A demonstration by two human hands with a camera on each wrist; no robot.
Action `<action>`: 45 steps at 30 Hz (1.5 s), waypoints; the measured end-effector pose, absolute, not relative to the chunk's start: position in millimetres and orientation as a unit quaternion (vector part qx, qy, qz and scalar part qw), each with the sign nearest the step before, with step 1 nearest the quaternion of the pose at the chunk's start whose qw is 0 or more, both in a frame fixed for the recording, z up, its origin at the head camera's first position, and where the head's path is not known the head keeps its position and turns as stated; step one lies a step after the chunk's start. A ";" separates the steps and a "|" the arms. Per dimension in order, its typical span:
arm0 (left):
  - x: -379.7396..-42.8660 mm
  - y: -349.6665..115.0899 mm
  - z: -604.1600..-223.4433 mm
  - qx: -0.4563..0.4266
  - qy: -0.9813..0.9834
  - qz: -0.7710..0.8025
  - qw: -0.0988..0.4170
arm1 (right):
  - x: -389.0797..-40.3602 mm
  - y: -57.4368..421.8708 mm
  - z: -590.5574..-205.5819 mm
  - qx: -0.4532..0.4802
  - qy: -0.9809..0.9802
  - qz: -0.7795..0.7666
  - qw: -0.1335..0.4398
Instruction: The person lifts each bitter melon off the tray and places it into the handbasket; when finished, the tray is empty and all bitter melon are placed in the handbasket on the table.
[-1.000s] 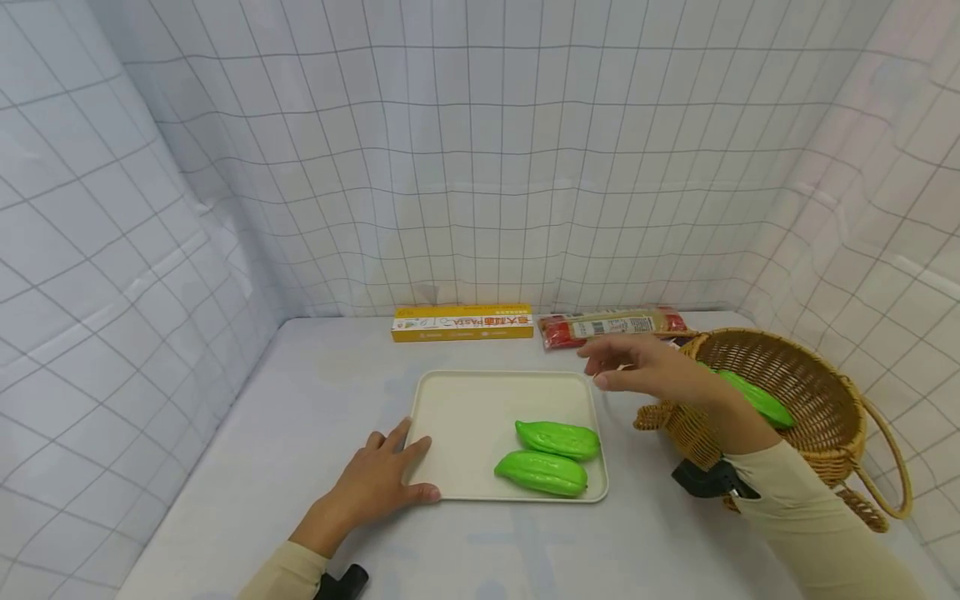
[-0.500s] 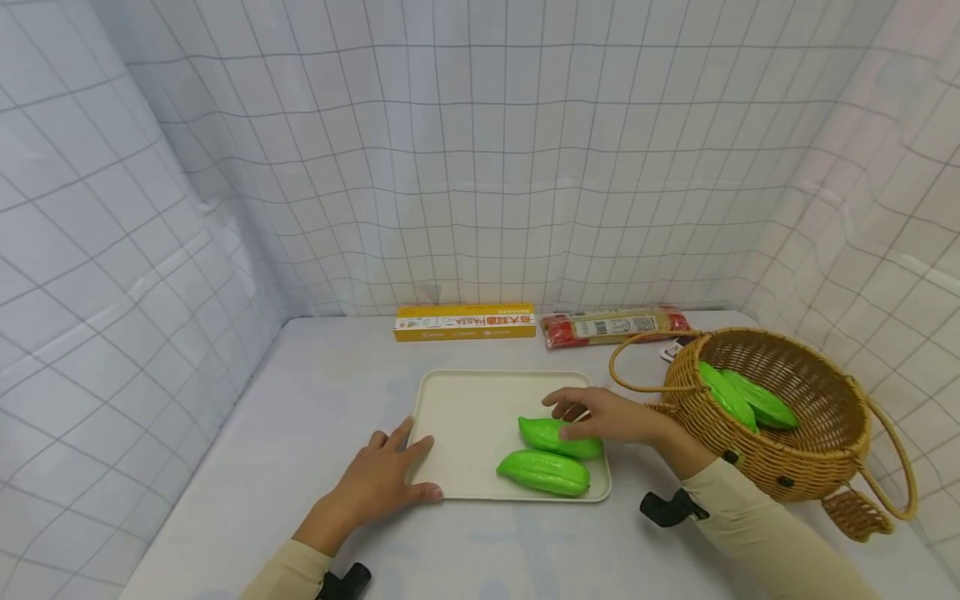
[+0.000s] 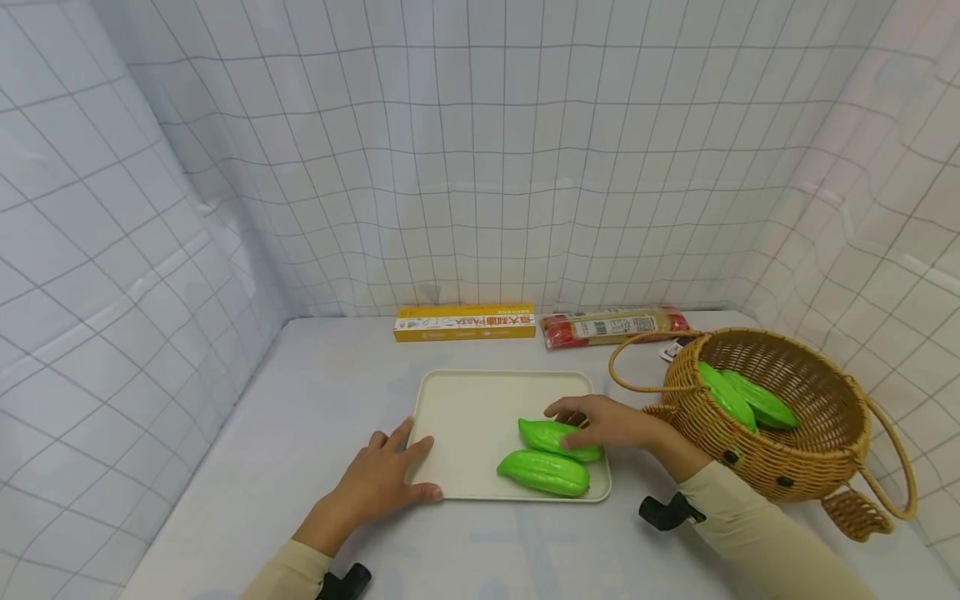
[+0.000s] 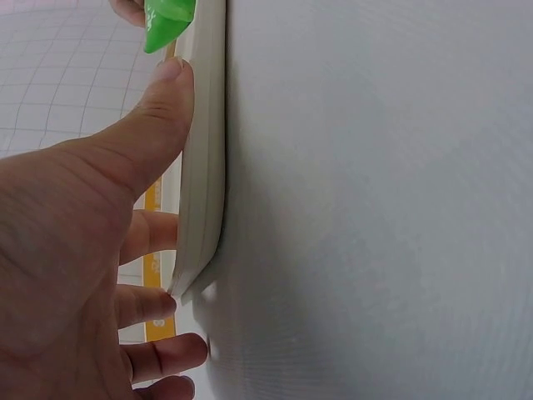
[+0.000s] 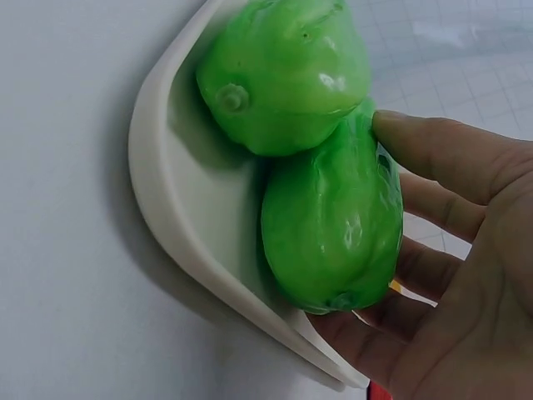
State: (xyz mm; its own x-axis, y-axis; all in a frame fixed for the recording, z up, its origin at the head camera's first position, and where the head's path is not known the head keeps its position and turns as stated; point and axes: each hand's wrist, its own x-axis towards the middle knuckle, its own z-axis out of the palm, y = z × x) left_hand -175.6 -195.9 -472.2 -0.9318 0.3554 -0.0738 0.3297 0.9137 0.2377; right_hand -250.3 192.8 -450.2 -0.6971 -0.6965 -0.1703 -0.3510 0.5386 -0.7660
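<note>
Two glossy green, ribbed, papaya-like fruits lie side by side at the right of a cream rectangular tray (image 3: 461,417). My right hand (image 3: 611,423) is around the right end of the far fruit (image 3: 542,433), thumb on the near side and fingers on the far side. In the right wrist view the thumb and fingertips touch this held fruit (image 5: 333,225). The near fruit (image 3: 543,473) lies untouched beside it. My left hand (image 3: 378,479) rests at the tray's left edge with spread fingers, thumb (image 4: 171,100) against the rim.
At the right stands a wicker basket (image 3: 787,462) with looped handles and two similar green fruits (image 3: 761,402) inside. A yellow pasta box (image 3: 465,323) and a red-ended pasta packet (image 3: 615,325) lie at the back of the table, before a checked curtain (image 3: 480,167).
My right hand has moved from above the basket's left side down and left onto the far fruit in the tray. A second fruit now shows in the basket. The left hand stays put.
</note>
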 end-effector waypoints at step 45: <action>-173.7 -195.4 -470.4 0.170 0.976 0.117 0.063 | -221.6 193.3 -381.9 -0.323 0.866 -0.341 0.174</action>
State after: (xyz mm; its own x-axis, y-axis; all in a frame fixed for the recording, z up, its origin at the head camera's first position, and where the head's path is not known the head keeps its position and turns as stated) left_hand -173.7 -195.4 -470.4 -0.9344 0.3465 -0.0827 0.3171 0.9148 0.2503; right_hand -221.6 193.3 -381.9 -0.7306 -0.6781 -0.0808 -0.4412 0.5590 -0.7020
